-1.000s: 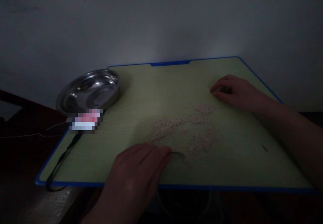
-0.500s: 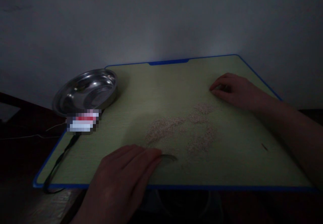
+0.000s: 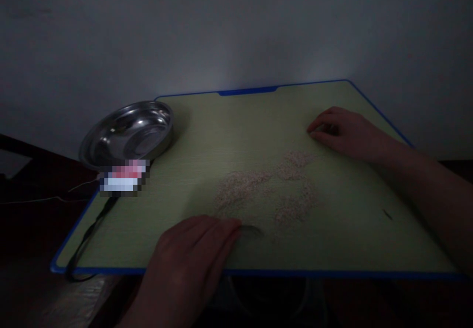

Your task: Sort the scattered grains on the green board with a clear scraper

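A loose, uneven spread of small pale grains (image 3: 242, 187) lies across the middle of the green tabletop (image 3: 221, 131). At the near edge, my left hand (image 3: 199, 249) is closed, its fingertips pinching a thin curved dark object (image 3: 252, 229) that pokes out to the right, just short of the grains. In this dim light its kind is unclear. My right hand (image 3: 338, 128) rests on the table beyond the grains to the right. Its fingers are curled, thumb and forefinger close together, and whatever may be between them is hidden.
A shiny steel basin (image 3: 127, 133) stands at the table's left edge. In front of it lies a blurred-out card (image 3: 124, 178) on a black strap (image 3: 86, 234). One small dark sliver (image 3: 387, 214) is near my right forearm. A wall (image 3: 236, 27) rises behind the table.
My left hand has shifted slightly to the right along with the curved object. My right hand keeps its place, and the grains look almost the same.
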Demonstrator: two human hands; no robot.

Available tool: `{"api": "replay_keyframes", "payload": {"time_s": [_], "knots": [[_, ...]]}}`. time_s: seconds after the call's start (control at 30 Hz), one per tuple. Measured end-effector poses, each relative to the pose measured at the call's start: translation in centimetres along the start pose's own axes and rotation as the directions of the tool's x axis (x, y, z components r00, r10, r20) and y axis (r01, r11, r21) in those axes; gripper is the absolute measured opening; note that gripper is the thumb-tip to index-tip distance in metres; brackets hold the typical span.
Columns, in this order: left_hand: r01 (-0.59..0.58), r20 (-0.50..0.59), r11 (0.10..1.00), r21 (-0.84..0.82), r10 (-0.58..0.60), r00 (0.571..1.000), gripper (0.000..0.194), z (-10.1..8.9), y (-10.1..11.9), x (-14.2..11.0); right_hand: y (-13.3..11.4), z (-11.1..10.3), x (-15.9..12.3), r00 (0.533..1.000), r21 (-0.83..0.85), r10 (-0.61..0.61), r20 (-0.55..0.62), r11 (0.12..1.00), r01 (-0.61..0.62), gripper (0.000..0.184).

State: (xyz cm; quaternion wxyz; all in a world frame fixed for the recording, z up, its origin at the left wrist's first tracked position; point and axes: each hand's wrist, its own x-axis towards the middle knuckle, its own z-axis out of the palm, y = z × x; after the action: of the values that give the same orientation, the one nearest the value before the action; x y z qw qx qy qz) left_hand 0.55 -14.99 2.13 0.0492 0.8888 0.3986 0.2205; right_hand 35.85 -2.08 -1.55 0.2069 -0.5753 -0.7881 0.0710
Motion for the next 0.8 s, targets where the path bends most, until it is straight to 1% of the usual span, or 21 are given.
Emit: {"api": "replay_keyframes", "payload": {"time_s": [0.13, 0.3, 0.4, 0.6, 0.8], "knots": [[0.01, -0.007, 1.0, 0.003, -0.01, 1.0, 0.023, -0.1, -0.56, -0.05, -0.05, 0.01, -0.06, 1.0, 0.005, 0.008, -0.004, 1.0, -0.008, 0.021], [-0.023, -0.016, 1.0, 0.011, 0.023, 1.0, 0.02, -0.01, -0.29, 0.55, 0.07, 0.02, -0.05, 1.0, 0.002, 0.0, 0.003, 1.0, 0.0, 0.022], [-0.039, 0.003, 0.999, -0.004, 0.039, 0.999, 0.021, 0.07, -0.11, 0.74, 0.15, 0.03, -0.03, 1.0, 0.008, -0.011, 0.007, 1.0, 0.011, 0.021], [-0.029, 0.032, 0.999, -0.022, 0.03, 0.999, 0.027, -0.27, 0.16, 0.2, 0.05, 0.0, -0.02, 1.0, 0.007, -0.007, 0.0, 1.0, 0.007, 0.02], [-0.036, 0.041, 0.999, -0.028, 0.037, 0.998, 0.021, -0.66, 0.02, -0.07, -0.03, 0.01, -0.03, 1.0, 0.023, 0.001, 0.002, 1.0, -0.001, 0.02]]}}
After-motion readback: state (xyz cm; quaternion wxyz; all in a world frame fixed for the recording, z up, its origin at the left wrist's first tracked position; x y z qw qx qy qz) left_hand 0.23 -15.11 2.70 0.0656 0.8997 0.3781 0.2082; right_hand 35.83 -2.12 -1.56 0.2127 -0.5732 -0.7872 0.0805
